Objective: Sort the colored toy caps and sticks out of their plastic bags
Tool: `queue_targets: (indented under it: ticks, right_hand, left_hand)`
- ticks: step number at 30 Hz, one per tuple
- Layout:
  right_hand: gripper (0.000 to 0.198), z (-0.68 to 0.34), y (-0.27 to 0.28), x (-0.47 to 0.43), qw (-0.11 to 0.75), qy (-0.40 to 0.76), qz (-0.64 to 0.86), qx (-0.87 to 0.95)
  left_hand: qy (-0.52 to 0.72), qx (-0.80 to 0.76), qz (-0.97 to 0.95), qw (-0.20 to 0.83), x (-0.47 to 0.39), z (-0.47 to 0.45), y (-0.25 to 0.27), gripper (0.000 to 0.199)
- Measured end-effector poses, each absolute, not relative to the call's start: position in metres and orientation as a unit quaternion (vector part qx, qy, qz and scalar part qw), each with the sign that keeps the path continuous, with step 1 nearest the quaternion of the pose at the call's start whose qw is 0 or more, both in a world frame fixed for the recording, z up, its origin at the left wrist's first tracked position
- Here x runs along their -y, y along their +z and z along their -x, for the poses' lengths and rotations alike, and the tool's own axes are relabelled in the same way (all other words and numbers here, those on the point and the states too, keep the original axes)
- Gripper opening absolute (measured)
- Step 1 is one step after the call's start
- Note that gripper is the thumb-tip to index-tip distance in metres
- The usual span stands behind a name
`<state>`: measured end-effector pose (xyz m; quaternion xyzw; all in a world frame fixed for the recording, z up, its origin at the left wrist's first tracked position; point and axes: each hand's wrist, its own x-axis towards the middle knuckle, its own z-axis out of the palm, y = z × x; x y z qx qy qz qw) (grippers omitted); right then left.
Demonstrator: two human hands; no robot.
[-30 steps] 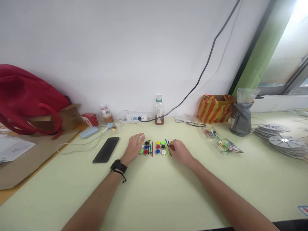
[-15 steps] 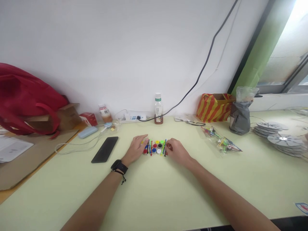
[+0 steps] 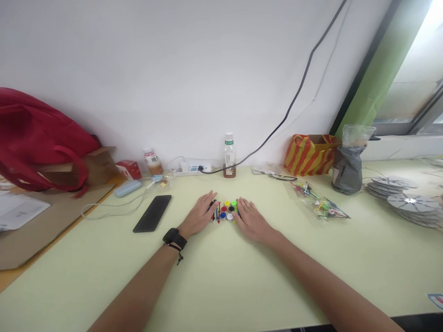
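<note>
Small round coloured pieces (image 3: 227,209), in red, blue, yellow, green, black and white, sit in a tight group on the pale green table (image 3: 211,276). Thin coloured sticks with pointed ends (image 3: 218,213) stand in line along the left of the group. My left hand (image 3: 200,213) lies over the left end, fingers stretched and covering some pieces. On the opposite side, my right hand (image 3: 252,218) rests flat with its fingers extended over the right-hand sticks, hiding most of them. Neither hand grips anything.
A black phone (image 3: 152,213) lies left of my hands. Behind stands a drink bottle (image 3: 229,156). Plastic bags of coloured parts (image 3: 325,207) lie to the right, near stacked grey discs (image 3: 411,203). A striped bag (image 3: 309,154) and red backpack (image 3: 41,138) flank the wall.
My right hand has gone from curled fingers at the right-hand sticks to lying flat over them. My left hand has shifted slightly inward over the left end of the group.
</note>
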<state>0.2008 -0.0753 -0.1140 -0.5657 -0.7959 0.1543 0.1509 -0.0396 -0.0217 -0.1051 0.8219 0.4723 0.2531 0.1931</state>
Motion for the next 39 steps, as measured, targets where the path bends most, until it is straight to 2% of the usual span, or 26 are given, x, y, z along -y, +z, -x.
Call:
queue_targets:
  ticks: [5,12,22,30,39]
  right_hand:
    - [0.091,-0.188,-0.110,0.078,0.135,0.165,0.565,0.797]
    - [0.091,-0.194,-0.105,0.078,0.138,0.180,0.552,0.802]
    - [0.095,-0.202,-0.107,0.081,0.106,0.141,0.565,0.806]
    - [0.096,-0.200,-0.106,0.084,0.111,0.126,0.575,0.801]
    - [0.102,-0.198,-0.109,0.078,0.093,0.119,0.571,0.807]
  left_hand:
    - [0.258,-0.468,-0.820,0.205,0.022,0.040,-0.105,0.060]
    - [0.256,-0.465,-0.821,0.207,0.022,0.040,-0.105,0.059]
    - [0.221,-0.438,-0.850,0.191,0.026,0.039,-0.099,0.057]
    - [0.202,-0.429,-0.869,0.143,0.027,0.038,-0.099,0.060]
    - [0.219,-0.422,-0.868,0.143,0.029,0.039,-0.100,0.060]
